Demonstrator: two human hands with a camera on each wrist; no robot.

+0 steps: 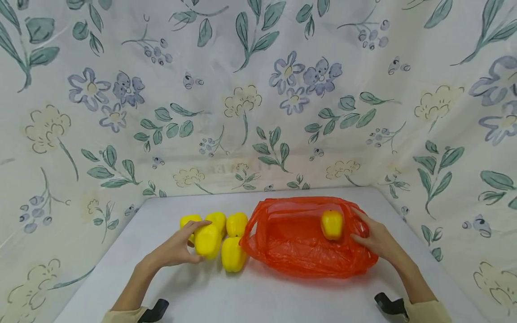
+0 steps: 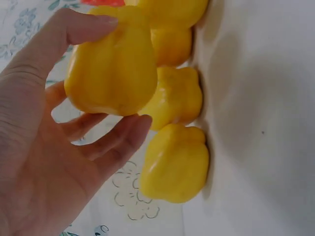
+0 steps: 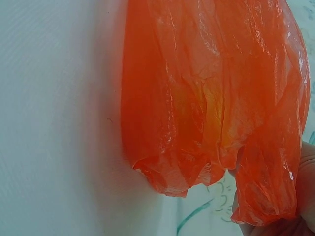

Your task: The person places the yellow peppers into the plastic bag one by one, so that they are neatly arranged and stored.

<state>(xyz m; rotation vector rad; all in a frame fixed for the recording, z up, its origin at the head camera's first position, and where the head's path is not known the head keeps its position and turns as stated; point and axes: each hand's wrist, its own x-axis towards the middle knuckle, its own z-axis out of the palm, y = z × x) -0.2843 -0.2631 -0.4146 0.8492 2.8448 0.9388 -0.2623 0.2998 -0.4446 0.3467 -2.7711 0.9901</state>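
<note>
1. We are looking at a white table (image 1: 242, 296); soft shadows are falling on it, esp. near the peppers.
2. Behind it & at both sides, a floral cloth (image 1: 258, 112) is hanging, w/ green leaves, blue & cream flowers.
3. On the R half of the table, a red plastic bag (image 1: 307, 269) is lying w/ its mouth open. Inside, near its R end, we are seeing one bagged pepper (image 1: 332, 225), yellow.
4. Our left hand (image 1: 179, 244) is pinching a held pepper (image 1: 207, 242), also yellow, btwn thumb & fingers. The left wrist view is showing it raised off the table, L of the bag.
5. Our right hand (image 1: 373, 235) is gripping the bag's R rim. In the right wrist view, plastic is hiding most of the fingers, so we are unable to tell how tight.
6. Four more yellow peppers are resting L of the bag: back-left pepper (image 1: 187, 220), back-middle pepper (image 1: 216, 220) & back-right pepper (image 1: 237, 223) are making a row; front pepper (image 1: 233, 255) is sitting nearer to us, just beside the bag's L end.
7. At both wrists we are wearing beige sleeves (image 1: 428, 312).
</note>
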